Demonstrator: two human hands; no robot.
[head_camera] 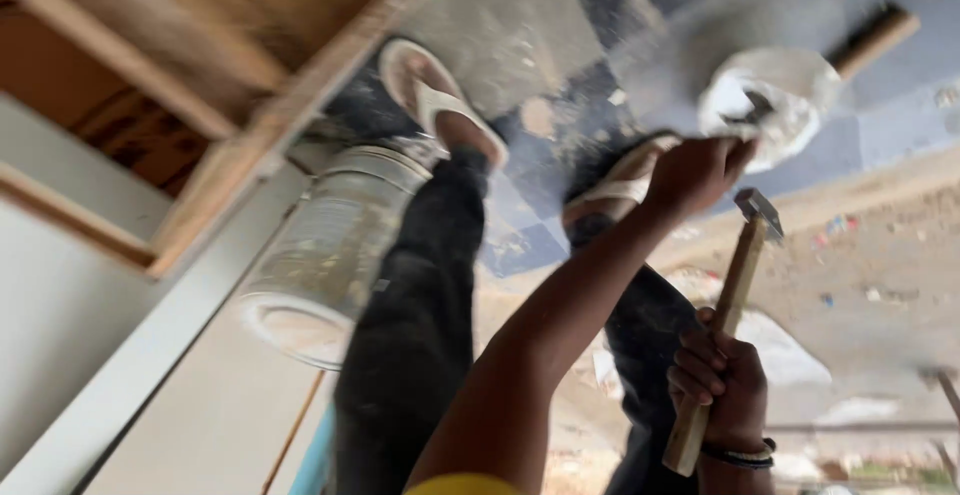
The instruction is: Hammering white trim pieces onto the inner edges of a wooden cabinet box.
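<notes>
Toward four o'clock in the head view, a hammer (728,325) with a pale wooden handle is gripped by the right hand (722,387), whose fingers (692,367) are wrapped tightly round the lower part of the handle. The metal head is carried at the upper end, toward two o'clock from that hand, just below the left hand (697,170). A dark band with a light stripe is worn at the right wrist.

At about two o'clock the left hand is seen closed into a loose fist, with fingertips pinched together; whether anything small is held there cannot be told. Just beyond it, toward one o'clock, a white-smeared tool with a wooden handle (790,90) lies on the dusty floor (560,35).

Around the centre, another person's dark trousers (415,335) and pale sandals (432,95) are seen. At nine o'clock a clear plastic jar (325,245) is blurred, and wooden framing (250,145) is seen at eleven o'clock.
</notes>
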